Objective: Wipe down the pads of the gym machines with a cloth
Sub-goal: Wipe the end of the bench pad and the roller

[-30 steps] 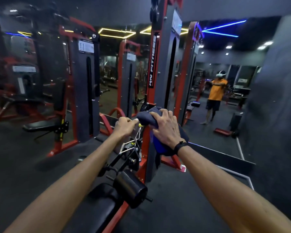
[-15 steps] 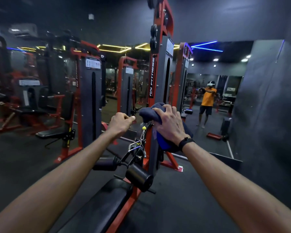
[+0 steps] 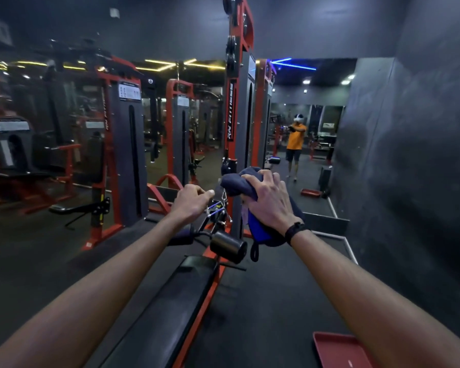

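Right hand (image 3: 270, 201): fingers curled over the bunched blue cloth (image 3: 239, 183), a closed grip pressing it onto something hidden beneath; a black band sits on the wrist.
Cloth: dark blue, wadded at the far end under the fingers, a brighter blue fold (image 3: 258, 227) hanging below the palm, with a small loop dangling at its lower edge.
Left hand (image 3: 191, 201): fingers folded in to a narrow grip, just left of the cloth; what it grasps cannot be told, though a metal clip and cable attachment (image 3: 218, 208) lie directly beneath it.
Roller pad (image 3: 229, 247): black cylinder, nearer than both hands, below the cloth, untouched.
Bench (image 3: 170, 314): long black pad on a red frame, running from near left toward the weight tower (image 3: 239, 115).
Mirror (image 3: 311, 134): far right, reflecting a person in an orange shirt.
Red tray (image 3: 337, 350): on the floor, near right.
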`<control>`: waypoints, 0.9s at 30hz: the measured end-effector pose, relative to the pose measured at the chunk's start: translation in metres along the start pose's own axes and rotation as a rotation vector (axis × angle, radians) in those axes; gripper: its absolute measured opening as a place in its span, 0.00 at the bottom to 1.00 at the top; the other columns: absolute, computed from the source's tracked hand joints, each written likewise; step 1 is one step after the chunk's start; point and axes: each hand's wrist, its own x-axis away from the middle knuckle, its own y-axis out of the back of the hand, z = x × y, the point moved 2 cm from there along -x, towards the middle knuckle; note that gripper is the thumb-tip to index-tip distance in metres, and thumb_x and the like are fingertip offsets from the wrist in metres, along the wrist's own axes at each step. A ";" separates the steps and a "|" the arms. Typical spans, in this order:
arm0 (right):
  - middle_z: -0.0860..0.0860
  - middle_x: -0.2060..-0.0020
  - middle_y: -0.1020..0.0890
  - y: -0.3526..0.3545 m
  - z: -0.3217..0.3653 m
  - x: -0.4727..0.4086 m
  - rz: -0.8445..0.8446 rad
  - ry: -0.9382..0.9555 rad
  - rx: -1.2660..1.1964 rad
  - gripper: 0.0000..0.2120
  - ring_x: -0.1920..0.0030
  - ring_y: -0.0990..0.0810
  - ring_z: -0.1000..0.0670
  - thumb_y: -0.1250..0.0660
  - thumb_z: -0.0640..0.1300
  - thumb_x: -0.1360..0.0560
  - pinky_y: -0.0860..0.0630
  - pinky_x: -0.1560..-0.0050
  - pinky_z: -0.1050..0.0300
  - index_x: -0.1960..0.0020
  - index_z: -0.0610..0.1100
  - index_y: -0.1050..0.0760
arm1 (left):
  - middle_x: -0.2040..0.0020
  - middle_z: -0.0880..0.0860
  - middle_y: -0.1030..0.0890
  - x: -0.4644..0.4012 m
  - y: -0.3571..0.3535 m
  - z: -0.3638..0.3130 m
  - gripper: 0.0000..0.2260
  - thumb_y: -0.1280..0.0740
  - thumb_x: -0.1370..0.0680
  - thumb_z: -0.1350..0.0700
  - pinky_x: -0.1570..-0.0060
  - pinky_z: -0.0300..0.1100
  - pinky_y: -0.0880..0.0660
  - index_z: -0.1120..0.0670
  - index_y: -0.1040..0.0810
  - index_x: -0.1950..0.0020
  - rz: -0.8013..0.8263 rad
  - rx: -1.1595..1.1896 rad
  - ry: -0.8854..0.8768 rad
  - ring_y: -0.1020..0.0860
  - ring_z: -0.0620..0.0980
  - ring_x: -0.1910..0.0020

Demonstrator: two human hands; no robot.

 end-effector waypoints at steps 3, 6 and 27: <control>0.44 0.40 0.28 0.021 0.026 0.027 0.034 -0.001 0.031 0.24 0.41 0.31 0.42 0.34 0.52 0.23 0.34 0.40 0.47 0.28 0.52 0.30 | 0.58 0.57 0.15 0.028 0.015 0.000 0.14 0.32 0.21 0.47 0.49 0.55 0.19 0.57 0.17 0.56 0.047 0.000 -0.021 0.16 0.59 0.56; 0.43 0.39 0.28 0.048 0.045 0.046 0.017 -0.040 0.032 0.24 0.40 0.31 0.42 0.34 0.52 0.23 0.33 0.39 0.46 0.28 0.53 0.30 | 0.61 0.56 0.15 0.050 0.031 -0.003 0.13 0.32 0.21 0.47 0.49 0.55 0.19 0.53 0.19 0.60 0.060 0.026 -0.051 0.16 0.57 0.58; 0.46 0.45 0.25 0.027 0.245 0.211 0.079 -0.436 -0.405 0.20 0.39 0.29 0.43 0.29 0.50 0.24 0.31 0.36 0.46 0.32 0.53 0.24 | 0.56 0.57 0.14 0.219 0.172 0.136 0.16 0.33 0.31 0.38 0.48 0.48 0.22 0.51 0.19 0.60 0.258 -0.063 0.073 0.17 0.56 0.51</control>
